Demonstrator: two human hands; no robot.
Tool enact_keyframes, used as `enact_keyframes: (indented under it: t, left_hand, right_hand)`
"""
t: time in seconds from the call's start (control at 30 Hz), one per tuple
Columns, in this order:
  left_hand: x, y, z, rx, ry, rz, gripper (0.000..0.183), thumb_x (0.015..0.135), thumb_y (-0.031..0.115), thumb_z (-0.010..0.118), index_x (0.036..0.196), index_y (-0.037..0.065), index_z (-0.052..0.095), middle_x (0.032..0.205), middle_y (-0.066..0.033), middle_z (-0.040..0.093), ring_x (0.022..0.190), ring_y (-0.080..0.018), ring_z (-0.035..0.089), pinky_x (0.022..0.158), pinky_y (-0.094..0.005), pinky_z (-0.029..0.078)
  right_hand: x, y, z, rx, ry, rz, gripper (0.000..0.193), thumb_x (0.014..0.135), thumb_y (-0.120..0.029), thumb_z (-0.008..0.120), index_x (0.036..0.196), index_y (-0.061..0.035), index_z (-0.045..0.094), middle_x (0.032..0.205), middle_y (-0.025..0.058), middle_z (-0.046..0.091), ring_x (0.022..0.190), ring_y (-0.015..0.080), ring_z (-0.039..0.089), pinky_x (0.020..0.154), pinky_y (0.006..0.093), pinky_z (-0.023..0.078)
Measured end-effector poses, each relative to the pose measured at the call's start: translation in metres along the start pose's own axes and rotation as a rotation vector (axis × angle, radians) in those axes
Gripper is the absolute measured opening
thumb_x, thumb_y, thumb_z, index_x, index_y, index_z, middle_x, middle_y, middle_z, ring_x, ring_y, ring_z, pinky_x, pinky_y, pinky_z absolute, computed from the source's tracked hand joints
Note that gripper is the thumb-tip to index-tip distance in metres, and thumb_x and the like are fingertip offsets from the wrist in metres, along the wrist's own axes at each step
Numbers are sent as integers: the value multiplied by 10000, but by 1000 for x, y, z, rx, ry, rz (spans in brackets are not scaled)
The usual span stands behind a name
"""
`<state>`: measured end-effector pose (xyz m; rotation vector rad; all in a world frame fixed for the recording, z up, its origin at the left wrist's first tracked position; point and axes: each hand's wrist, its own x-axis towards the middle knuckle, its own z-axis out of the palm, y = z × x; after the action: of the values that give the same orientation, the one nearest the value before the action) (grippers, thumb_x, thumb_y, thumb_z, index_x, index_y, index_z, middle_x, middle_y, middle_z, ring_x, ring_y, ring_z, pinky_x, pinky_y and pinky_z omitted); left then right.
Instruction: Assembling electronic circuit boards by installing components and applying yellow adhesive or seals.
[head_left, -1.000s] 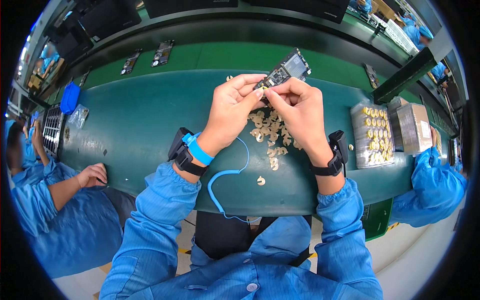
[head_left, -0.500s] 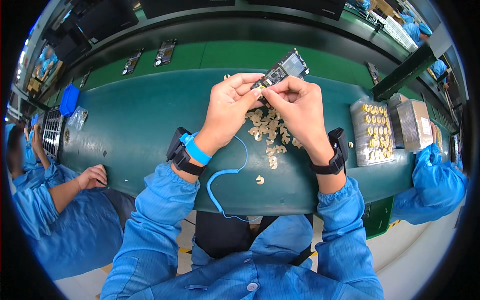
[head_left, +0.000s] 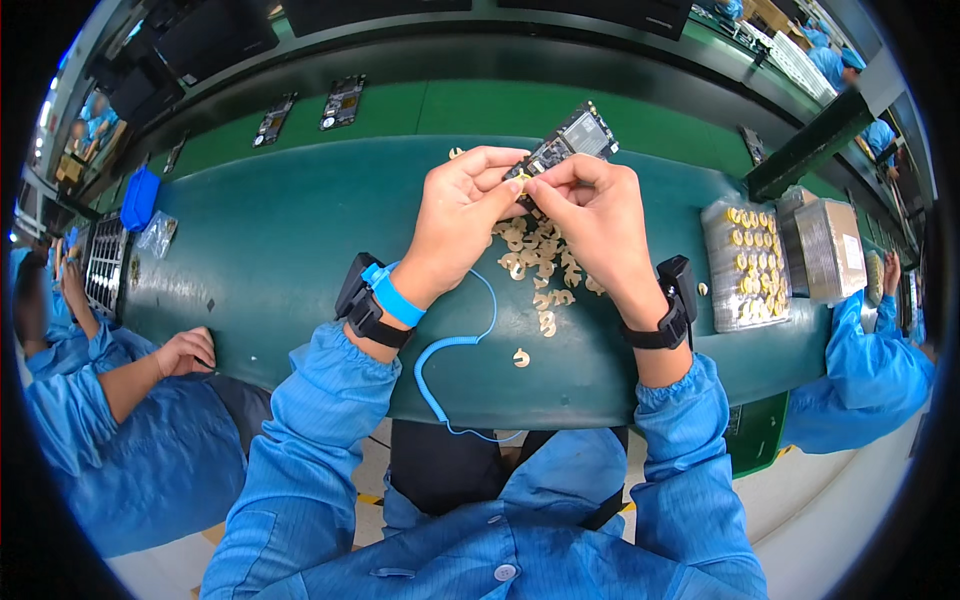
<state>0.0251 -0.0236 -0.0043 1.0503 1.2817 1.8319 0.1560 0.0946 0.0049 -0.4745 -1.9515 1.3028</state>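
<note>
Both hands are raised over a dark green bench (head_left: 280,250). My left hand (head_left: 462,205) and my right hand (head_left: 590,215) together grip a small dark circuit board (head_left: 572,140), which tilts up and away to the right. Between the fingertips sits a tiny yellowish part, pinched against the board's near end. Below the hands lies a loose pile of small pale curved parts (head_left: 540,265). One stray part (head_left: 520,357) rests near the bench's front edge. My left wrist carries a blue strap with a coiled blue cord (head_left: 450,350), and each wrist has a black band.
A clear tray of yellow parts (head_left: 752,262) and a wrapped box (head_left: 832,237) sit at the right. Several dark boards (head_left: 342,102) lie on the green belt behind. A blue bin (head_left: 138,198) is at far left. Co-workers in blue sit on both sides; one's hand (head_left: 185,350) rests on the bench.
The two hands and the board have shifted slightly up and left, with the fingertips staying pinched at the board's near end. Nothing else has moved.
</note>
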Motion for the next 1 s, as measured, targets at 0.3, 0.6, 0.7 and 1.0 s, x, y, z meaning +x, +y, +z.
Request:
enact_keyframes:
  t: [0.3,0.6,0.7,1.0]
  left_hand:
    - [2,1,-1,13,-19,-15,290,1021,-9,590,1305,-66,600,1193,-147,728,1047,-164,721,882,-287,622]
    - [4,1,-4,-111,39,-33,314,1024,-1,593,1322,-94,562,1188,-178,725,1051,-188,726,901,-293,615]
    - [3,5,-3,-106,37,-38,310,1022,-3,595,1318,-91,567,1199,-185,721,1046,-189,727,888,-292,619]
    - [1,1,-4,-97,40,-31,304,1017,-18,596,1313,-83,573,1197,-181,721,1047,-181,725,867,-276,623]
  right_hand:
    - [-2,-5,0,-37,6,-4,105,864,-36,763,853,64,733,695,49,692,606,46,580,566,237,479]
    - [0,-5,0,-122,21,-221,86,858,-28,765,932,16,763,780,91,685,551,103,581,548,269,465]
    - [0,-6,-2,-189,6,-262,102,858,-18,752,957,-9,774,783,86,675,538,117,569,554,278,464]
    - [-4,-6,1,-267,-7,-303,109,873,-15,730,978,-13,760,821,86,655,593,165,604,575,312,485]
